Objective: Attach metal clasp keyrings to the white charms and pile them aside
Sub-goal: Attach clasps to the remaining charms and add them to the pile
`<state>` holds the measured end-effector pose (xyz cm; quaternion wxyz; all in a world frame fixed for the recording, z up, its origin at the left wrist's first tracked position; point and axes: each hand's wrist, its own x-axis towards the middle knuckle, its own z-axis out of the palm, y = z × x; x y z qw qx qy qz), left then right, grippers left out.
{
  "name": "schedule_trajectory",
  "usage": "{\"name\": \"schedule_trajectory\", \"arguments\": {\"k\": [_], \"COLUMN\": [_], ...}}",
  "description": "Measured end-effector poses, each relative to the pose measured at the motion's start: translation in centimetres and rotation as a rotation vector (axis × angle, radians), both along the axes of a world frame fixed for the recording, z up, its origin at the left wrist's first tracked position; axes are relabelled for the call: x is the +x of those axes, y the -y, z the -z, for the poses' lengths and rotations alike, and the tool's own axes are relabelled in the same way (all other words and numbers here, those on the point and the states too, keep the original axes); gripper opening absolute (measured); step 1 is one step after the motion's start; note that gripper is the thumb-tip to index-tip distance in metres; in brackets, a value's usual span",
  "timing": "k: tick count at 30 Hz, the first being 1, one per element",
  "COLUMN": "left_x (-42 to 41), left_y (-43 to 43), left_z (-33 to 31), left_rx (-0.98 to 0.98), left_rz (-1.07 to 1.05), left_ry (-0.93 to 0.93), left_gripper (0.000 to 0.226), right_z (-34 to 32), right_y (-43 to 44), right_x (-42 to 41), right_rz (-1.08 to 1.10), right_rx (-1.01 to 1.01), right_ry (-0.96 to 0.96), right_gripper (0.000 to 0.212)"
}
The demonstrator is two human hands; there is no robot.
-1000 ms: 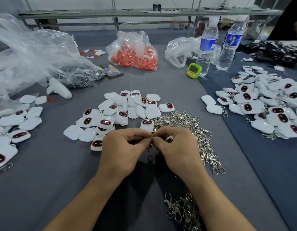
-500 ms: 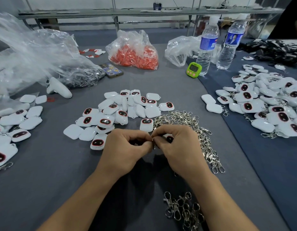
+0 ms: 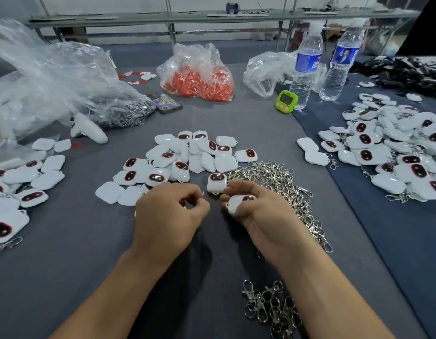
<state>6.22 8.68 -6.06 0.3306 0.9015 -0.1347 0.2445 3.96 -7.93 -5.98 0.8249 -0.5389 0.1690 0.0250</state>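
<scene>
White charm (image 3: 239,203), glossy rounded square, pinched in right hand (image 3: 268,216).

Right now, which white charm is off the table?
The charm gripped in the right hand, just nearer you than the lone face-up charm; all the others lie on the table.

Grey-covered table (image 3: 65,277) in front, long metal-framed bench (image 3: 212,17) behind, against a pale wall (image 3: 114,2)
</scene>
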Motion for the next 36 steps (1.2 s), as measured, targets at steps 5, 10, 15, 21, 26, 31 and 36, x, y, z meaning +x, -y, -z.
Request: {"name": "schedule_trajectory", "arguments": {"k": [5,10,15,21,26,31,36], "left_x": [0.0,0.4,0.6,0.7,0.7,0.6,0.4], "left_y": [0.9,1.1,0.9,0.9,0.8,0.8,1.1], "left_z": [1.2,1.5,1.6,1.4,1.4,1.3,1.2], "left_rx": [0.306,0.254,0.193,0.172,0.191,0.192,0.164], "left_rz": [0.177,0.281,0.295,0.304,0.309,0.311,0.297], "left_ry": [0.002,-0.139,-0.164,-0.221,-0.224,-0.234,-0.225], "left_gripper": [0.007,0.007,0.014,0.025,0.016,0.018,0.024], "right_z": [-0.3,0.0,0.4,0.5,0.6,0.5,0.4], "right_y": [1.0,0.7,0.8,1.1,1.2,1.8,1.7], "right_x": [0.1,-0.4,-0.6,-0.3,-0.4,-0.1,-0.2], "right_rz": [0.292,0.122,0.100,0.019,-0.015,-0.073,-0.073], "right_rx": [-0.523,-0.573,-0.967,-0.898,-0.971,-0.974,-1.056], "right_ry": [0.186,0.226,0.206,0.185,0.178,0.190,0.206], "right_gripper": [0.055,0.036,0.022,0.021,0.021,0.021,0.021]}}
